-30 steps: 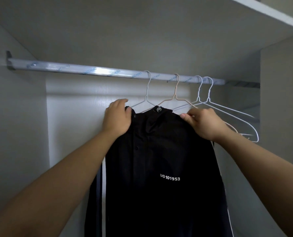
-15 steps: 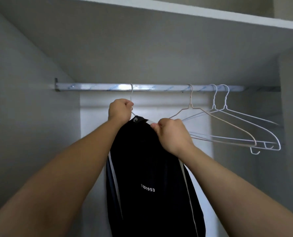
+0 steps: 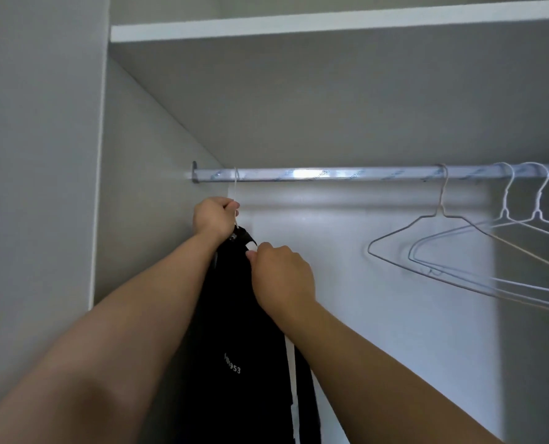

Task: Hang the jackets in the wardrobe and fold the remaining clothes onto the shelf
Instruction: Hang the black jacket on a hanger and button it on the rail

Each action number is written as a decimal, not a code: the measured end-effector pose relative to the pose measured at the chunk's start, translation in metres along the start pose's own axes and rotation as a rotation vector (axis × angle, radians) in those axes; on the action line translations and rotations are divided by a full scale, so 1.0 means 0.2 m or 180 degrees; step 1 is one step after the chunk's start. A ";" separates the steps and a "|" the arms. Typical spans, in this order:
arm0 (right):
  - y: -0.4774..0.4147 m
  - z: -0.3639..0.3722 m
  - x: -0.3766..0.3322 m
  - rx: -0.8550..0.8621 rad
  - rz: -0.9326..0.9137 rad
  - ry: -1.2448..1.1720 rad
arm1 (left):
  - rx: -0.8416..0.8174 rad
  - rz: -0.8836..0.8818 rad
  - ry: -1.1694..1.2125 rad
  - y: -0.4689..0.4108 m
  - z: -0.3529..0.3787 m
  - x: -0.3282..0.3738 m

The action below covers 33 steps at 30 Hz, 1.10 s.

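Jacket (image 3: 244, 331) has slid to the rail's (image 3: 331, 174) 9 o'clock end, well apart from the empty hangers (image 3: 443, 251) at 3 o'clock. Left hand (image 3: 214, 219) grips its hanger (image 3: 235, 200); right hand (image 3: 282, 277) pinches the collar. Hanging judged nearly complete.

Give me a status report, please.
Left hand grips hanger neck. Right hand pinches jacket top. Hanger hooked on rail, far left. Empty hangers well to the right.

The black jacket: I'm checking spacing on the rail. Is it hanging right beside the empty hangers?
No, the black jacket hangs near the rail's left end, a long bare stretch away from the empty hangers.
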State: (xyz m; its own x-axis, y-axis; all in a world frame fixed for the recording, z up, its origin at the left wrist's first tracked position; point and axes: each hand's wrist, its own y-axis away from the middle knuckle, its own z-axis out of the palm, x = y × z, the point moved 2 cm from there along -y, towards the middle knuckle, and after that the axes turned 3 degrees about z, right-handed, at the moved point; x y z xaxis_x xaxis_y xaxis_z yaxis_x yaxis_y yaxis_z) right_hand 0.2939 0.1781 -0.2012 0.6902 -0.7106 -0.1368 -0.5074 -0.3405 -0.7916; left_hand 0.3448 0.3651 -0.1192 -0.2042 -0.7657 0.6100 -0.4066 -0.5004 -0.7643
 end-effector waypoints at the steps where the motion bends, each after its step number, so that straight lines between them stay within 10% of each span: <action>1: 0.00 0.01 -0.04 -0.0021 -0.0014 -0.0007 | 0.0015 -0.0042 -0.0015 0.00 -0.01 -0.01; 9: 0.03 -0.12 0.07 0.0054 0.0689 -0.1271 | 0.0594 0.0670 -0.0495 0.14 -0.07 0.42; 15: 0.08 -0.38 0.57 0.1309 0.1833 -0.2347 | -0.2372 0.0293 -0.0594 0.43 0.26 0.94; 18: 0.20 -0.52 0.78 0.1795 0.2239 -0.1966 | -0.2537 0.0227 -0.0375 0.62 0.50 1.05; 26: 0.55 -0.92 1.13 0.2244 0.1452 0.1564 | -0.2586 -0.1531 0.2471 0.92 1.04 1.16; 30: 0.58 -0.96 1.31 0.0449 0.2109 0.1037 | -0.2931 -0.1957 0.4069 0.94 1.15 1.30; 33: 0.63 -1.01 1.35 0.0708 0.2198 0.0788 | -0.2841 -0.1927 0.4786 0.96 1.16 1.42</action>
State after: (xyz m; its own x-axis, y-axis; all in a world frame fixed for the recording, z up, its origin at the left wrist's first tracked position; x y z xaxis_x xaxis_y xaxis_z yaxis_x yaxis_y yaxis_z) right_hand 0.3121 -0.1807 -0.2186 0.1051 -0.8431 -0.5274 -0.6478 0.3443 -0.6796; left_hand 0.4149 -0.0427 -0.1406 -0.1892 0.6258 0.7567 -0.9074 0.1831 -0.3783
